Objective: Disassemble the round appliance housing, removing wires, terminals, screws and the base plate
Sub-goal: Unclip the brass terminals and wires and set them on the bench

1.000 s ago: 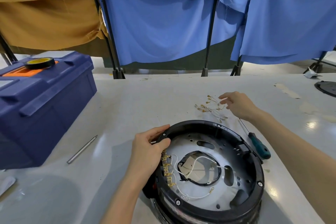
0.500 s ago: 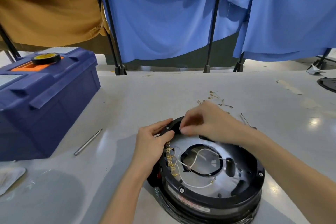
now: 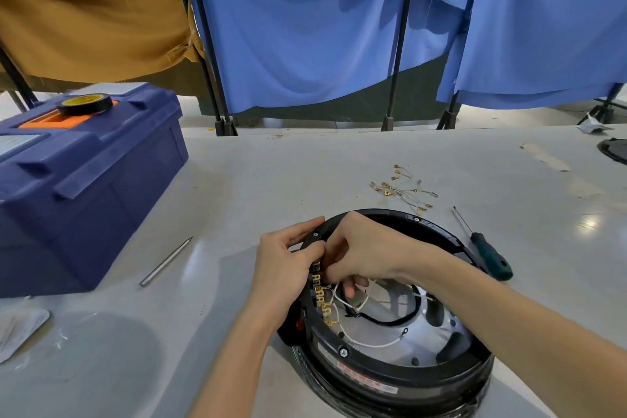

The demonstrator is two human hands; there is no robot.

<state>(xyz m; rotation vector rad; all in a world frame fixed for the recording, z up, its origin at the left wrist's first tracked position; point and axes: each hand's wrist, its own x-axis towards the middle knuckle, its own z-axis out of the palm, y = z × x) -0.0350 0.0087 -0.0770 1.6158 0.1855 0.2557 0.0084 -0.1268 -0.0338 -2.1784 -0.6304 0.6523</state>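
Gripping the housing (image 3: pixel 390 375) on the table (image 3: pixel 271 180) by its rim with your left hand (image 3: pixel 285 268), you pinch its terminals (image 3: pixel 320 295) with your right hand (image 3: pixel 366 254). Pull crookedly and one could bend, or the wire (image 3: pixel 369 345) could snap.

**Two bare hands, close together**

The left hand (image 3: pixel 288 268) curls thumb and fingers over the rim of the housing (image 3: pixel 424 373). The right hand (image 3: pixel 366 248) arches just beside it, knuckles up, fingers (image 3: pixel 349 289) bent downward. What they pinch is hidden.
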